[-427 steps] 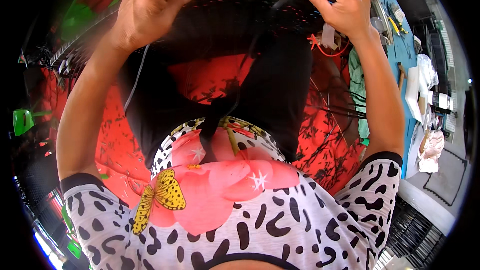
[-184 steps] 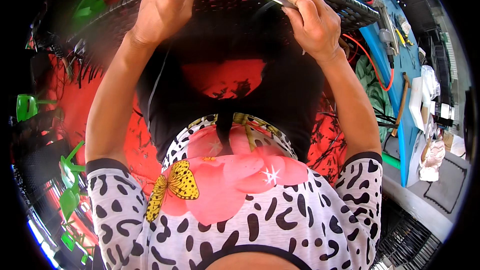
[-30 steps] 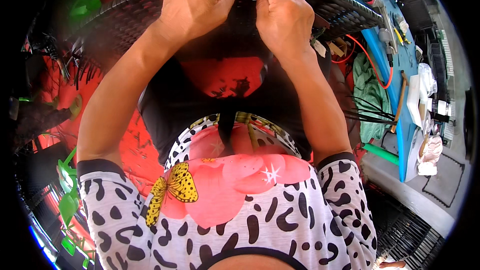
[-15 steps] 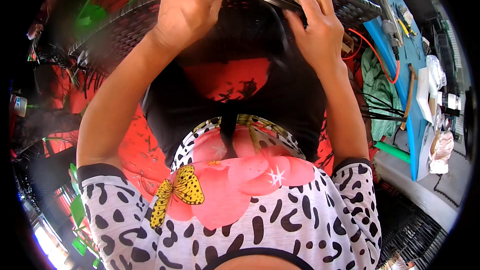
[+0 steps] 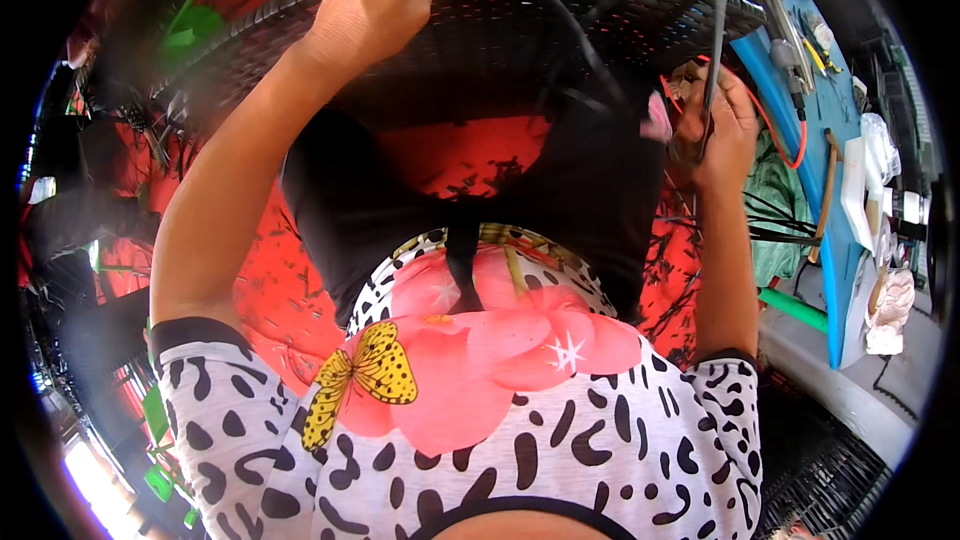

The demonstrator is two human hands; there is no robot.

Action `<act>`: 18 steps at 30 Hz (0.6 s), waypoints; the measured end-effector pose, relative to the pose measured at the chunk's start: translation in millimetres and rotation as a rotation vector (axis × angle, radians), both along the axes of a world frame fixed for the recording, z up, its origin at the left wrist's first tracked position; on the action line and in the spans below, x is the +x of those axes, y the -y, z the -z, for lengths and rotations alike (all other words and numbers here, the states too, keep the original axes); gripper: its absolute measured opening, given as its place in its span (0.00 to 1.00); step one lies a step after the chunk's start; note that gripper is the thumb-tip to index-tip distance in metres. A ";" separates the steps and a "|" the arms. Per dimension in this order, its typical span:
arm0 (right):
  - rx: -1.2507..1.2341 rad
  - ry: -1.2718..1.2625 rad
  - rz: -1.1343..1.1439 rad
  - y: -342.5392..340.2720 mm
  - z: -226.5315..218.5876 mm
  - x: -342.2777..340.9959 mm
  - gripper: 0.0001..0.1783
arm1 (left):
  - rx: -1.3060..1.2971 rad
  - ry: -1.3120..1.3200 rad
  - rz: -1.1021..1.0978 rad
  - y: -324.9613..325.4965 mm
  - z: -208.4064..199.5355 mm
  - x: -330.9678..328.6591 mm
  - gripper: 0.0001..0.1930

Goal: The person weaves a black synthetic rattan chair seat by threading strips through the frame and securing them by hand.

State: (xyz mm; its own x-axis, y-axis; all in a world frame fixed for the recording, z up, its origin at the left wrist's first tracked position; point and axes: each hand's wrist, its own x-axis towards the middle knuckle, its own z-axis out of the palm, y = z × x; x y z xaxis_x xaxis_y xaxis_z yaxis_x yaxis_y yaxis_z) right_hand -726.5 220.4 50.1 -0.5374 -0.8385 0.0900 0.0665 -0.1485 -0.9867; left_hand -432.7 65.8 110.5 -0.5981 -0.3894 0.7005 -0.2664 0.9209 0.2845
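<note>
A black woven wicker panel [image 5: 480, 25] with a wrapped rim spans the top of the view, above my lap. My left hand [image 5: 375, 0] is closed at its rim, fingers pinched together; part of the grip is out of sight. My right hand [image 5: 728, 130] is lower, out to the right of my knee, its fingers closed round a black flat strip [image 5: 714, 50] that rises past the panel's right end. Another loose stretch of black strip [image 5: 580, 35] curves blurred before the weave. A small pink thing [image 5: 657, 118] beside my right hand is too blurred to name.
A blue table [image 5: 835, 220] on the right bears tools and a wooden-handled hammer [image 5: 826, 190]. An orange-red hose [image 5: 800, 145] hangs over its edge, near green cloth [image 5: 775, 195]. Black scraps lie on the red floor covering [image 5: 460, 155].
My right hand has left the panel's rim and moved right and downward, drawing the black strip along. My left hand stays at the rim, shifted slightly upward.
</note>
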 end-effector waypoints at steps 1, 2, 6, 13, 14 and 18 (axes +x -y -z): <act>-0.045 0.196 -0.154 -5.6 5.6 10.5 0.09 | -0.004 0.005 0.003 0.1 0.7 1.4 0.11; -0.091 0.386 -0.311 -9.7 9.7 20.3 0.11 | 0.000 0.020 -0.009 0.2 0.6 3.3 0.11; 0.075 -0.778 -0.118 -4.9 16.7 71.9 0.25 | 0.020 0.030 -0.014 1.5 0.8 5.8 0.12; -0.189 -1.333 0.123 5.8 6.5 40.8 0.13 | 0.035 0.030 -0.118 14.3 -7.0 42.2 0.08; -0.269 -1.471 0.170 5.1 -6.1 29.6 0.13 | 0.006 0.065 -0.116 17.4 -16.2 55.2 0.05; -0.479 -1.508 0.176 2.5 -55.2 22.2 0.15 | 0.080 0.117 -0.311 23.1 -23.1 90.0 0.04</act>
State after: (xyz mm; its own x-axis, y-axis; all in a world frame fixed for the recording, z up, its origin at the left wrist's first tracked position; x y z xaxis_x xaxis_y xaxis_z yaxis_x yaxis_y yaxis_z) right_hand -704.3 217.9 105.2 0.2016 -0.5170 0.8319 -0.9362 -0.3513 0.0085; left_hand -342.7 42.7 133.6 -0.5162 -0.6169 0.5941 -0.5661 0.7663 0.3038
